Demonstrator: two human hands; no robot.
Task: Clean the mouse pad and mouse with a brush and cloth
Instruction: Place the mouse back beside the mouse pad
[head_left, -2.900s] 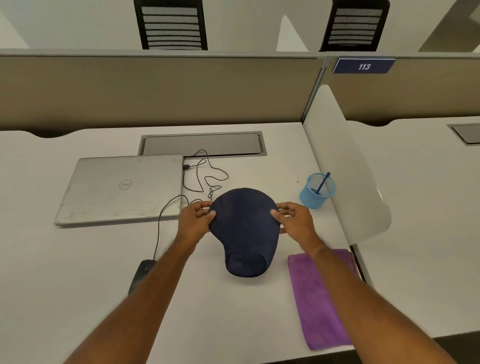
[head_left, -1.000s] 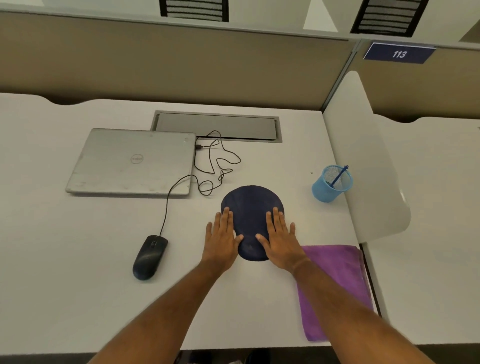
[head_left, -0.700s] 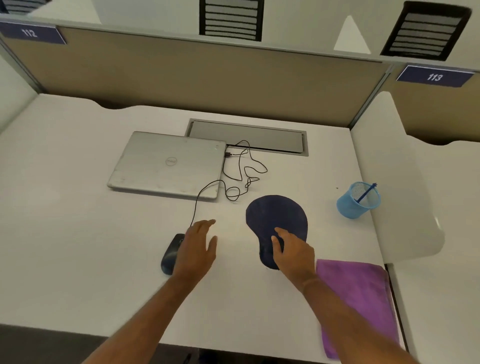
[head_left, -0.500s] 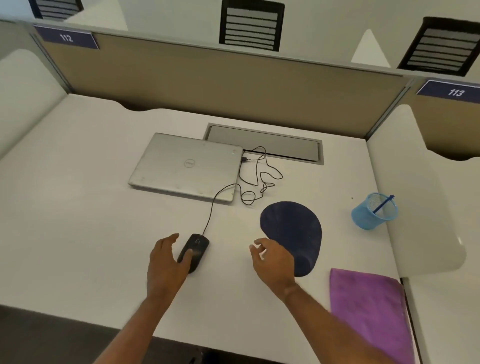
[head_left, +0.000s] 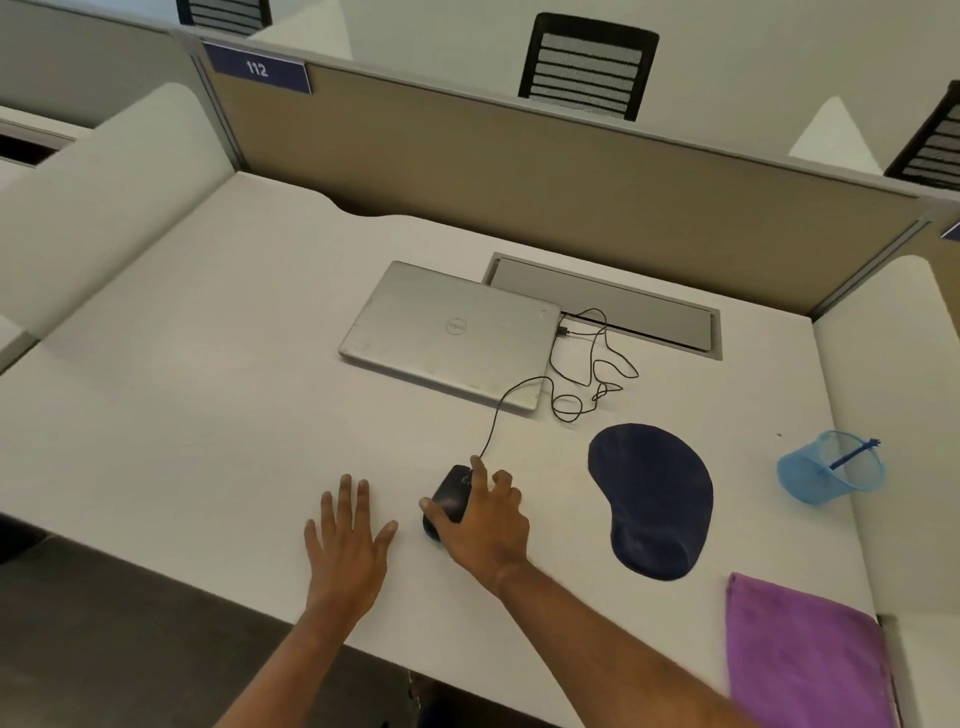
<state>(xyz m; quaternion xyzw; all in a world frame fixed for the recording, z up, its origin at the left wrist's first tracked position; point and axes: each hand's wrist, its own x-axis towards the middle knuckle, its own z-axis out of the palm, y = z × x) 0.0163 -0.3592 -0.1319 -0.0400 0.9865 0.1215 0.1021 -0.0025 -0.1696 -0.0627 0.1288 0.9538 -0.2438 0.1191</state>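
Observation:
A black wired mouse (head_left: 451, 493) lies near the desk's front edge, and my right hand (head_left: 483, 525) covers its right side with thumb and fingers wrapped around it. My left hand (head_left: 347, 540) rests flat on the desk just left of the mouse, fingers spread, holding nothing. The dark blue mouse pad (head_left: 652, 499) with a wrist rest lies flat to the right of my right hand. A purple cloth (head_left: 805, 654) lies at the front right corner. A blue brush (head_left: 852, 451) stands in a light blue mesh cup (head_left: 826, 475) at the right.
A closed silver laptop (head_left: 452, 332) lies behind the mouse, its cable (head_left: 587, 374) looped beside it. A grey cable hatch (head_left: 608, 306) sits at the back. White dividers flank the desk (head_left: 182, 389), with a brown partition behind it.
Both hands left the mouse pad. My right hand crossed left onto the mouse; my left hand, which reached the mouse first, now lies flat beside it. The view swung left.

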